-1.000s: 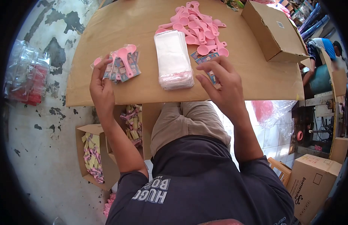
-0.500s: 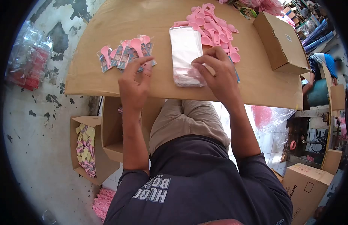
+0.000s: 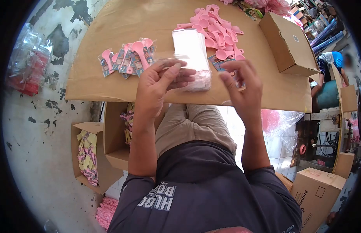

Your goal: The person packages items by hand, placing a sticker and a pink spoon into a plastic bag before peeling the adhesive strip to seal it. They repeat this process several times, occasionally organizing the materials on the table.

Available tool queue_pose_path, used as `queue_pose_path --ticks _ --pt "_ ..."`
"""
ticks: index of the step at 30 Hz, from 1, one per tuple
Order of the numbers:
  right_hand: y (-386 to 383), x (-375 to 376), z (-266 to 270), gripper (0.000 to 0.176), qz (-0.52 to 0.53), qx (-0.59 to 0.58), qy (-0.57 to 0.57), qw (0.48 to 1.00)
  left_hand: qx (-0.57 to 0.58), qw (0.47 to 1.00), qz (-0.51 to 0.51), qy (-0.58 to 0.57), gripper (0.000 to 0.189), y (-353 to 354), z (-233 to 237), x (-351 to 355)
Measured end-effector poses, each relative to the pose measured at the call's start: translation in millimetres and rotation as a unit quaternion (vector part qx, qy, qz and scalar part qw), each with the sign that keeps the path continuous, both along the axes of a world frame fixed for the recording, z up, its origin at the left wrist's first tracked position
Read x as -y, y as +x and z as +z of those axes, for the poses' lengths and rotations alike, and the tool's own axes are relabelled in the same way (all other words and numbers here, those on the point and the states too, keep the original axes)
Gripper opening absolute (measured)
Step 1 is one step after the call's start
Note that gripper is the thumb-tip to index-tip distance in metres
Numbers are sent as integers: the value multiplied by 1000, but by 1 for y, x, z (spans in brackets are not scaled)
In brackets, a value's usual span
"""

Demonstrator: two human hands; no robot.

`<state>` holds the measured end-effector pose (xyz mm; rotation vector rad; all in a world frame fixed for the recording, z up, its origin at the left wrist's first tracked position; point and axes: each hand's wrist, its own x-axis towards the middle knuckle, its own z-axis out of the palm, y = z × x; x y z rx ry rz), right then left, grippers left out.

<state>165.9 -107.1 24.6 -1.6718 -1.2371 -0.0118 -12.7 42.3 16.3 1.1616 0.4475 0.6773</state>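
My left hand [image 3: 159,83] is over the front left corner of the bag stack, thumb and fingers closed on what looks like a clear plastic bag [image 3: 173,62], faint against the fingers. The stack of clear plastic bags [image 3: 188,48] lies flat on the table. To its right, my right hand [image 3: 244,83] hovers above small blue printed cards [image 3: 216,62], fingers curled and thumb apart, with nothing visible between them. Behind the cards is a pile of pink plastic spoons [image 3: 219,31]. On the left lie several pink spoons bagged with cards [image 3: 126,58].
A cardboard box [image 3: 287,44] stands at the table's right. Below the left edge are open cartons [image 3: 87,155] of pink and yellow packets. Clear bags [image 3: 31,58] hang on the left wall. Another person [image 3: 332,66] works at the far right.
My left hand has moved right, from near the bagged spoons to the bag stack. My right hand has moved right, off the stack, and the blue cards behind it now show.
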Motion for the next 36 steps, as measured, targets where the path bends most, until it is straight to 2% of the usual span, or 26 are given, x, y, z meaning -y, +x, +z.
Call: queue_pose_path --ticks 1,2,4,5,8,10,15,17,18,20,21,22,23,24,26,33,34,36 --pt "8 5 -2 35 -58 -15 -69 996 -2 1000 -1 1 26 1 3 3" --pt "13 8 -9 35 -60 -17 -69 996 31 999 26 -31 26 3 5 9" --pt "25 14 -29 45 -216 94 -189 953 62 995 50 -64 26 6 2 11" --pt "30 17 -38 53 -219 110 -231 941 74 994 54 -52 26 7 -6 10" --pt "33 12 -31 52 -211 50 -255 942 84 994 69 -20 23 12 -26 7" --pt "44 10 -36 47 -201 26 -233 951 84 993 82 4 20 14 -26 7" --pt "59 9 -50 30 -206 15 -186 961 145 984 84 -54 17 20 -11 20" --pt "61 13 -60 24 -244 100 -67 962 153 982 86 -67 18 22 -12 23" --pt "57 15 -54 24 -244 100 -67 962 161 980 86 -79 19 22 -12 24" --pt "43 22 -38 22 -209 4 -16 978 161 979 90 -85 20 24 -13 25" --pt "35 25 -37 22 -210 4 -16 977 162 978 93 -91 21 25 -13 26" --pt "27 29 -36 20 -122 -130 -6 984 162 978 90 -91 21 26 -12 27" --pt "17 32 -34 19 -30 -260 5 965 164 979 81 -90 23 26 -11 29" --pt "2 33 -25 17 24 -340 19 940 166 979 73 -89 26 27 -9 31" --pt "-14 33 -11 16 102 -397 12 912 165 980 66 -92 29 32 -6 36" --pt "-29 20 -13 17 91 -408 86 904 160 980 56 -105 37 27 -7 42" --pt "-28 22 -12 17 93 -406 87 905 162 980 56 -104 37 27 -6 43" --pt "-23 28 -10 18 125 -390 16 912 162 980 61 -97 37 29 -6 45"
